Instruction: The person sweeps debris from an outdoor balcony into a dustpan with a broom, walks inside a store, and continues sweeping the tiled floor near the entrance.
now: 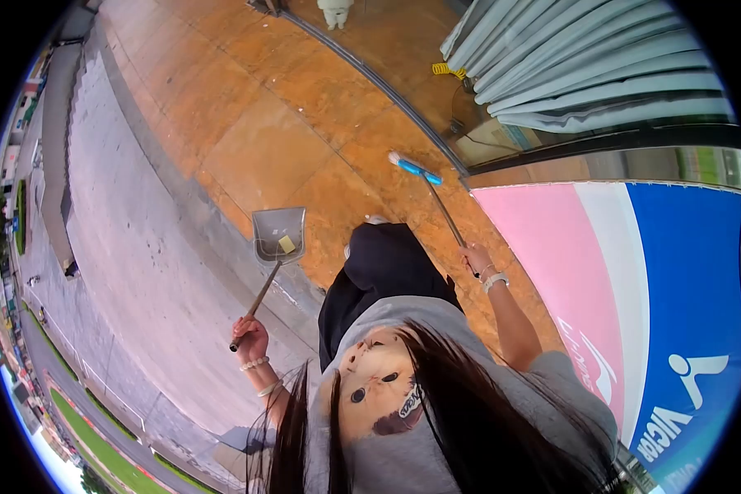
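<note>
My left hand [251,336] is closed around the handle of a grey long-handled dustpan [280,221], held out to the left. Inside the pan lies a small yellowish piece [286,244] along with some tiny bits. On the other side, my right hand [475,258], with a light-coloured watch at the wrist, grips the stick of a broom [417,170]. Its blue head with pale bristles is over the orange floor, close to the glass front's bottom frame. Between the two tools are my dark trousers [391,263] and the tip of a shoe.
Orange, stained floor tiles [263,152] stretch ahead, bordered by grey paving [140,222] on the left. A metal door track [370,78] runs along the glass front, with pale curtains [593,74] behind it. To the right stands a pink, white and blue banner [543,247].
</note>
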A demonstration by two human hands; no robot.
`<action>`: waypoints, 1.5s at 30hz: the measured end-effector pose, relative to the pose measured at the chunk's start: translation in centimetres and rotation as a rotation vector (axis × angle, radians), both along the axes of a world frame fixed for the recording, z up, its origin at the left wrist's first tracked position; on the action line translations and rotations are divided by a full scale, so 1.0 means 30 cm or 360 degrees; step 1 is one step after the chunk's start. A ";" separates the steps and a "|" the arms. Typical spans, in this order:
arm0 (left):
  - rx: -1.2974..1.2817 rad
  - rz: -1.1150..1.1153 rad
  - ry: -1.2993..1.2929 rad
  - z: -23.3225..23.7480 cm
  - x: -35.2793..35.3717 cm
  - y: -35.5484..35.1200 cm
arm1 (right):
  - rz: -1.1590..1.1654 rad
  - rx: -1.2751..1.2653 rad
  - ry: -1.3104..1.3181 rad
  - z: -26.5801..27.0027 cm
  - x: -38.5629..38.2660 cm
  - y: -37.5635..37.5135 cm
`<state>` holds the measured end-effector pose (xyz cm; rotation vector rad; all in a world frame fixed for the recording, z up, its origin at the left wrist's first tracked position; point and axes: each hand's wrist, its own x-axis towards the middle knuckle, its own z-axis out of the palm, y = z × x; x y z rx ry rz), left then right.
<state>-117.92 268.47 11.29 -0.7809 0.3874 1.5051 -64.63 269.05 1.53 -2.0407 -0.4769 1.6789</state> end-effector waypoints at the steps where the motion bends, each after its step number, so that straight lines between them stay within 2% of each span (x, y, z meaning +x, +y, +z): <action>1: -0.0017 -0.0017 0.0052 -0.005 -0.021 0.054 | 0.0007 0.0007 -0.0096 0.016 -0.019 0.005; 3: -0.0039 -0.0098 0.0043 -0.027 -0.068 0.131 | -0.0010 0.0014 -0.0189 0.002 -0.050 0.018; 6: -0.0080 -0.0118 0.0179 -0.024 -0.127 0.230 | -0.0094 0.0229 -0.0390 -0.093 -0.081 0.084; 8: -0.0073 -0.0140 0.0198 -0.006 -0.164 0.304 | -0.0332 0.0094 -0.0257 -0.179 -0.084 0.143; 9: -0.0045 -0.0136 0.0221 0.001 -0.200 0.379 | -0.0355 0.0109 -0.0233 -0.242 -0.105 0.199; 10: -0.0039 -0.0154 0.0044 -0.002 -0.236 0.439 | -0.0356 0.0003 -0.0176 -0.280 -0.112 0.229; 12: -0.0006 -0.0145 0.0132 -0.003 -0.276 0.513 | -0.0317 -0.0195 -0.0169 -0.303 -0.144 0.230; 14: 0.0014 -0.0136 0.0220 0.025 -0.304 0.579 | -0.0340 -0.0330 -0.0163 -0.245 -0.213 0.144; 16: -0.0123 -0.0094 0.0225 0.041 -0.370 0.685 | -0.0283 -0.0329 -0.0057 -0.208 -0.287 0.228; 19: -0.0010 -0.0081 0.0034 0.041 -0.391 0.801 | -0.0199 -0.0390 0.0224 0.018 -0.301 0.311; 20: -0.0017 -0.0039 0.0037 0.051 -0.429 0.826 | -0.0168 -0.0423 0.0180 0.062 -0.351 0.365; 21: -0.0021 -0.0046 0.0002 0.034 -0.428 0.871 | -0.0191 -0.0450 0.0104 0.117 -0.373 0.385; 23: 0.0058 -0.0041 0.0113 0.021 -0.431 0.943 | -0.0516 -0.0345 0.0081 0.184 -0.493 0.456; 24: 0.0036 -0.0054 0.0053 0.017 -0.460 0.973 | 0.0040 -0.0319 -0.0044 0.213 -0.510 0.481; 27: 0.0102 -0.0043 0.0052 -0.006 -0.496 1.099 | 0.0371 0.0090 -0.0179 0.166 -0.622 0.618; 29: 0.0078 -0.0124 -0.0001 -0.038 -0.570 1.189 | 0.0739 0.0115 -0.0459 0.104 -0.688 0.809; 31: 0.0027 -0.0112 -0.0007 -0.002 -0.581 1.263 | 0.0835 0.0881 -0.0773 0.093 -0.778 0.926; 33: 0.0002 -0.0151 0.0035 -0.009 -0.647 1.357 | 0.0750 0.0105 -0.0504 0.168 -0.929 1.188; 35: -0.0005 -0.0136 0.0014 -0.037 -0.718 1.427 | 0.1001 0.0438 -0.0881 -0.055 -1.042 1.469; 37: -0.0022 -0.0151 0.0010 -0.014 -0.779 1.474 | 0.1028 0.0322 -0.0921 -0.079 -1.124 1.606; 39: -0.0007 -0.0158 -0.0115 -0.006 -0.845 1.511 | 0.1127 0.0157 -0.0994 -0.179 -1.217 1.822; 41: -0.0043 -0.0126 -0.0087 -0.006 -0.908 1.524 | 0.1469 0.0286 -0.1258 -0.280 -1.271 1.995; 43: -0.0005 -0.0188 -0.0125 0.023 -0.931 1.553 | 0.1515 0.0233 -0.1319 -0.217 -1.287 2.037; 45: -0.0023 -0.0225 -0.0117 0.020 -0.975 1.566 | 0.1520 0.0195 -0.1298 -0.232 -1.260 1.999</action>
